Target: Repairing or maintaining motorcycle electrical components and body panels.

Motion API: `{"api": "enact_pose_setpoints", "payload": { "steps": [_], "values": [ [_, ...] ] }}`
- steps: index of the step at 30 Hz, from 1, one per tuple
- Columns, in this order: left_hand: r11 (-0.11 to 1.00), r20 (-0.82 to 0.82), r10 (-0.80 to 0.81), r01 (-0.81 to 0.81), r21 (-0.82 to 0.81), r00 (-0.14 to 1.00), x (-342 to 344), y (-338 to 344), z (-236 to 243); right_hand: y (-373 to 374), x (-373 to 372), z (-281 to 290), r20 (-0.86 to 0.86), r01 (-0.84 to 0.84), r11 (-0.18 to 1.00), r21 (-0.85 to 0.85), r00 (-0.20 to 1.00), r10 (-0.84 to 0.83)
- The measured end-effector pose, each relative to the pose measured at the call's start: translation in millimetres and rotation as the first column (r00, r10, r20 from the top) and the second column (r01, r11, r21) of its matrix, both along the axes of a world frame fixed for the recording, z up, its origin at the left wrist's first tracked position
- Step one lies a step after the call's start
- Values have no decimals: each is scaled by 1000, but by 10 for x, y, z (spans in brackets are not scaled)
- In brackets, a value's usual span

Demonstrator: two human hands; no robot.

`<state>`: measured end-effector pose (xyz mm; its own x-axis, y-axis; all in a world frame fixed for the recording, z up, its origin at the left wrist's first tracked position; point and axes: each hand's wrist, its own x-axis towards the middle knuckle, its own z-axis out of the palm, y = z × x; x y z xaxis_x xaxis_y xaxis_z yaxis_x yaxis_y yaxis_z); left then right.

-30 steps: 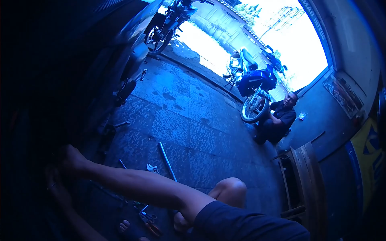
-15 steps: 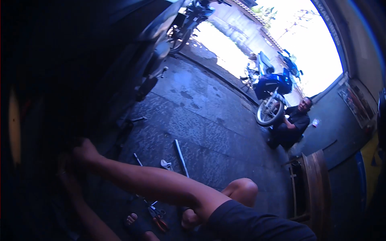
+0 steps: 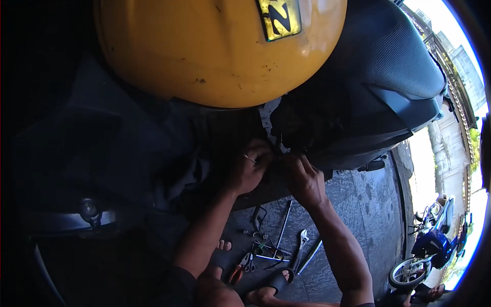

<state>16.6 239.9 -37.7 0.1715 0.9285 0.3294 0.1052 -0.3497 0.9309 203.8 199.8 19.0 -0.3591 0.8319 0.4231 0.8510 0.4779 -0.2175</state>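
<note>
My left hand (image 3: 253, 162), with a ring on a finger, is curled in at the dark underside of a scooter (image 3: 353, 115). Close on its right is my right hand (image 3: 307, 178), its fingers pinched together. Whatever is between the fingers of either hand is lost in shadow. A small pale metallic piece (image 3: 282, 147) shows just above my right fingertips. Directly over both hands is a big rounded yellow shell (image 3: 220, 56), much like a helmet, with scuffs and a badge.
On the floor below lie an adjustable wrench (image 3: 302, 245), a metal bar (image 3: 309, 257), orange-handled pliers (image 3: 237, 275), scissors (image 3: 249, 263) and a T-shaped rod (image 3: 283, 227). My sandalled foot (image 3: 279, 282) is beside them. Another person (image 3: 427, 295) is by a blue motorcycle (image 3: 434, 243) at lower right.
The view has swung from the doorway toward the scooter, bringing the yellow shell into sight. Both hands, earlier dim at the left edge, now appear near the middle, close together.
</note>
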Motion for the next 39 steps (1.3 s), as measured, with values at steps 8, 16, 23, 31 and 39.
{"api": "enact_pose_setpoints", "payload": {
  "steps": [8,16,23,31,39],
  "values": [
    [1000,55,-10,10,-2,998,101,23,-38,99,30,-120,47,-84,977,194,996,77],
    [998,68,-20,24,-58,997,77,15,-30,86,-71,-139,64,-23,968,248,998,7],
    [998,106,-59,61,-15,993,96,16,-60,6,-181,-72,50,95,990,108,994,-101],
    [996,126,-66,74,-57,990,133,5,-50,71,-212,-69,-484,165,676,-718,581,-655],
    [998,21,-46,47,-40,999,69,-13,5,-54,-185,25,-398,138,830,-541,826,-398]
  ]
}}
